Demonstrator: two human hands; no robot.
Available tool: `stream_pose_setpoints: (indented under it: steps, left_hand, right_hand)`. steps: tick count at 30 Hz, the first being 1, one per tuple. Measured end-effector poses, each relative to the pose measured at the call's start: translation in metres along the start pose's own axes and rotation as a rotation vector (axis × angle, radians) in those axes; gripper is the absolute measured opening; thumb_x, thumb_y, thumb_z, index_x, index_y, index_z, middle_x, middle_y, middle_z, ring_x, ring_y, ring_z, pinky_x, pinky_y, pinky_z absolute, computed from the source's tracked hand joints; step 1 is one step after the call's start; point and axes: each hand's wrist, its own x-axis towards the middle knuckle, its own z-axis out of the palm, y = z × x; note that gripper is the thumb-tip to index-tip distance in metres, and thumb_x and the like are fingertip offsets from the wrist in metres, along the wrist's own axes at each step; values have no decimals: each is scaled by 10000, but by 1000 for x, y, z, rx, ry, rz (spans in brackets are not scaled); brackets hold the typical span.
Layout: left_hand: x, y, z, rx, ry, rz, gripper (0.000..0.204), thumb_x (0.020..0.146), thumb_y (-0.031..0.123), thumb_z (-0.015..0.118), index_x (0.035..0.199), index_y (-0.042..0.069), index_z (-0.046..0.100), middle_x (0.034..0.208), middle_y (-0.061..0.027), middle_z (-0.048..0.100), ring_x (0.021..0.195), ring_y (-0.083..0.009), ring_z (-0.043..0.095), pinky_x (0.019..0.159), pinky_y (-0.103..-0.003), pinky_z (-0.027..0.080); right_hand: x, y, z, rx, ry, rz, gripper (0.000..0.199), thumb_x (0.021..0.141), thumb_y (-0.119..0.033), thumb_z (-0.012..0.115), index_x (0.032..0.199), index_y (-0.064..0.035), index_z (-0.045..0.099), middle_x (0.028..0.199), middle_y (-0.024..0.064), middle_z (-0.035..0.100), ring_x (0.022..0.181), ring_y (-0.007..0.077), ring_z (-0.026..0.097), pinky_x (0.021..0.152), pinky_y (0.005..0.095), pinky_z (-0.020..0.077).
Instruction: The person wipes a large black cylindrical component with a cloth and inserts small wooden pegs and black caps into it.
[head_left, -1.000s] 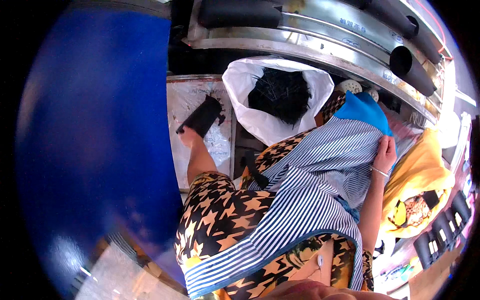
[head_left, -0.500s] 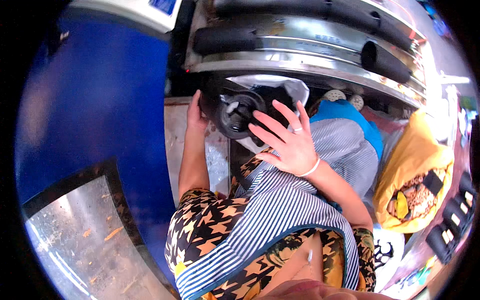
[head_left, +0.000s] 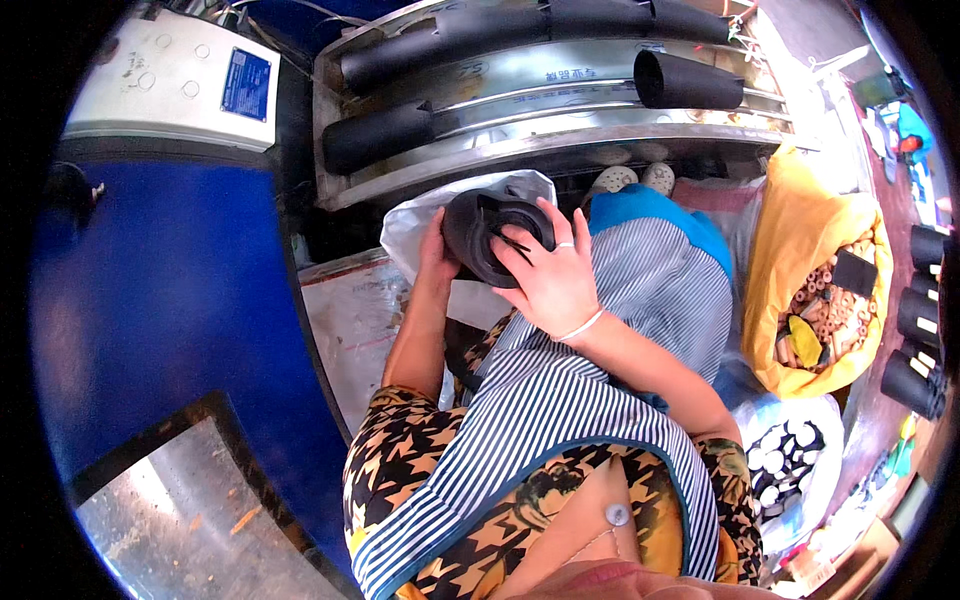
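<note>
Both my hands are at a black tube-like piece (head_left: 466, 232), its round open end turned up toward me and dark curled layers showing inside. My left hand (head_left: 436, 252) grips its left side, the fingers partly hidden behind it. At the right rim my right hand (head_left: 558, 285) is bent around the edge, with fingertips in the opening and the thumb low on the outside. A white plastic bag (head_left: 398, 228) lies open just behind and below the piece.
Ahead stands a metal trough (head_left: 500, 130) with several black tubes (head_left: 690, 80) on its rods. At the right are a yellow sack (head_left: 775, 290) of small tan cylinders and a bag of white-and-black pieces (head_left: 785, 465). A blue panel (head_left: 180, 300) and a white control box (head_left: 180, 85) stand left.
My right hand, spread open above the piece before, now has its fingers at the rim and in the opening. The view has shifted, and more of the white bag shows.
</note>
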Motion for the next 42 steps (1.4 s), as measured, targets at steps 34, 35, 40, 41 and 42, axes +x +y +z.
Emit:
stream_pose_setpoints:
  steps: [34,35,40,41,42]
  left_hand:
    - [112,76,142,603,184,746,313,1029,164,475,1301,10,493,1241,-58,559,1102,-159,507,987,-301,383]
    - [119,76,137,571,181,711,343,1028,167,475,1332,8,475,1271,-66,550,1130,-163,500,1002,-298,376]
    - [141,38,174,792,84,487,406,1012,234,516,1351,17,461,1236,-70,570,1057,-155,531,907,-316,436]
    - [149,41,165,674,23,464,388,1009,246,525,1325,25,480,1201,-66,584,1011,-147,547,863,-316,456]
    - [155,32,184,765,35,342,364,1011,242,538,1319,62,467,1140,-78,583,949,-188,574,782,-371,474]
  right_hand:
    - [-83,125,1,20,209,115,232,793,-284,685,954,-118,684,1048,3,666,1101,204,569,1061,453,371]
    - [-83,125,2,35,213,116,229,792,-283,685,952,-119,683,1045,2,666,1099,204,570,1060,453,371]
    - [-83,129,-2,36,210,126,221,779,-274,688,942,-125,676,1032,-2,664,1084,201,576,1055,453,375]
    - [-81,124,-2,48,204,101,221,777,-273,688,942,-125,675,1032,-2,664,1083,201,577,1054,452,376]
    - [-84,129,3,40,217,123,216,771,-263,688,938,-126,672,1030,0,663,1081,202,579,1052,453,378]
